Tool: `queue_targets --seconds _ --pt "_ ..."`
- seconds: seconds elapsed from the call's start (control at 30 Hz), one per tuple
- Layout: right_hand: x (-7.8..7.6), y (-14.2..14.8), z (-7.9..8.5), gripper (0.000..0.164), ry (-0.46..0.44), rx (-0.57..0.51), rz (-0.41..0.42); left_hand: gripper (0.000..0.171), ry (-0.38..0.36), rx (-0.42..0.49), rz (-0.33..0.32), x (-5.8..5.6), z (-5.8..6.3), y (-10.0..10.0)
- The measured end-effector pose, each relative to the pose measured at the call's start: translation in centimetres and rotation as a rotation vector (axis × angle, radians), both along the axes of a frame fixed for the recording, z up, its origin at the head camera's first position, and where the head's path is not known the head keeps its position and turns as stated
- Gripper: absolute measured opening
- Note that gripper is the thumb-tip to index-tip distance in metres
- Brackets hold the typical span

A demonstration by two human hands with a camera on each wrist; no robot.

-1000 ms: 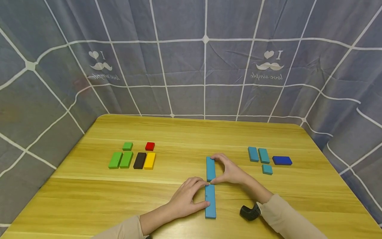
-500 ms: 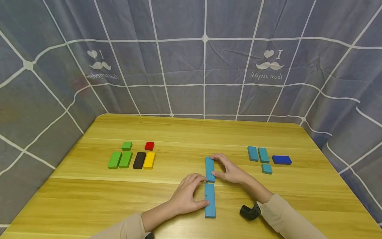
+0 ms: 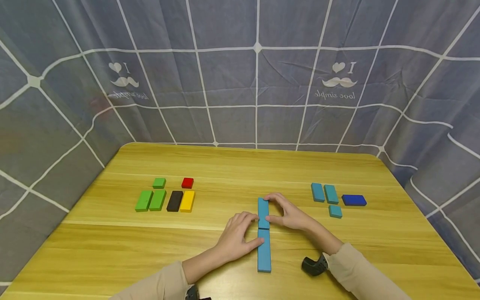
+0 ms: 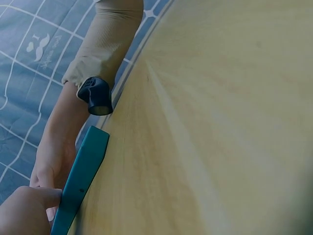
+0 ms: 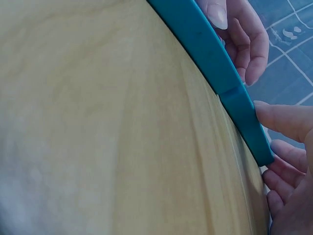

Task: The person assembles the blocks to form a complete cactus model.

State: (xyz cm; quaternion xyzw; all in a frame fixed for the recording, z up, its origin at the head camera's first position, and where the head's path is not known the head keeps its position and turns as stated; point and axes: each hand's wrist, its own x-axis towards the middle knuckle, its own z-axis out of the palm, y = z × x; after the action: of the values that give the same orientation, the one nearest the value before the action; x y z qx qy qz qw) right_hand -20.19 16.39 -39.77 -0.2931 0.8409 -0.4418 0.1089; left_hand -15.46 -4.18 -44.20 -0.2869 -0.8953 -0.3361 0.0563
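Two long light-blue blocks lie end to end, pointing away from me, with a thin dark seam between them. My right hand (image 3: 290, 214) holds the far block (image 3: 263, 209), its index finger at the far end and its thumb on the right side. My left hand (image 3: 234, 239) rests its thumb on the near block (image 3: 264, 258), while its index fingertip is at the far block's left edge. In the right wrist view, the near block (image 5: 205, 44) and far block (image 5: 239, 115) meet in one straight line.
Left on the wooden table (image 3: 112, 246) are green blocks (image 3: 158, 200), a black block (image 3: 175, 201), a yellow block (image 3: 188, 201) and a red block (image 3: 187, 183). At right lie smaller light-blue blocks (image 3: 331, 194) and a dark-blue block (image 3: 354, 200). A grid-patterned curtain (image 3: 232, 83) surrounds the table.
The near block has slid forward, closing the gap to the far one. My left hand has moved forward with it. My right thumb has shifted from the far block's near end to its right side.
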Motion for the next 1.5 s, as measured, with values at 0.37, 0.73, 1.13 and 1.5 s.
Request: queue_targets --seconds 0.37,0.73,1.13,1.5 --pt "0.1 0.0 0.0 0.046 -0.004 -0.006 0.014 0.052 0.027 -0.040 0.023 0.2 0.0 0.1" --pt "-1.0 0.5 -2.3 0.048 0.016 0.002 0.024 0.055 0.036 -0.072 0.052 0.4 -0.2 0.2" --pt "-1.5 1.0 -3.3 0.048 0.023 -0.013 0.055 0.056 0.023 -0.093 0.054 0.5 -0.1 0.2" --pt "-1.4 1.0 -3.2 0.048 0.027 0.011 0.056 0.053 0.018 -0.092 0.034 0.5 0.0 0.2"
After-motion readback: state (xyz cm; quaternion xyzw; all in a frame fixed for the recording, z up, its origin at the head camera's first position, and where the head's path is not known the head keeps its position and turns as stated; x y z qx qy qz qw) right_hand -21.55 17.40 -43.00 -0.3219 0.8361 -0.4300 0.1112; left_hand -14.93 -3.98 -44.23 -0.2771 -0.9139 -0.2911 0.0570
